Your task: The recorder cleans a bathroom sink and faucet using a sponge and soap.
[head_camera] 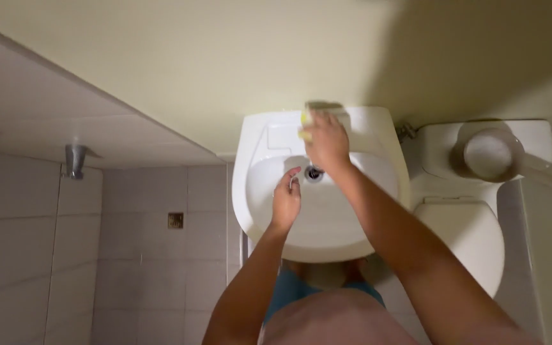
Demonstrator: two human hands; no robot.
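Over the sink [260,211], right hand [327,142] grips a sponge [305,122].

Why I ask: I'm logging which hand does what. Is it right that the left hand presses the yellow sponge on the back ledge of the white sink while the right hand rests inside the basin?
Not quite: the hands are swapped. In the head view, the right hand presses the yellow sponge on the back ledge of the white sink, while the left hand rests inside the basin.
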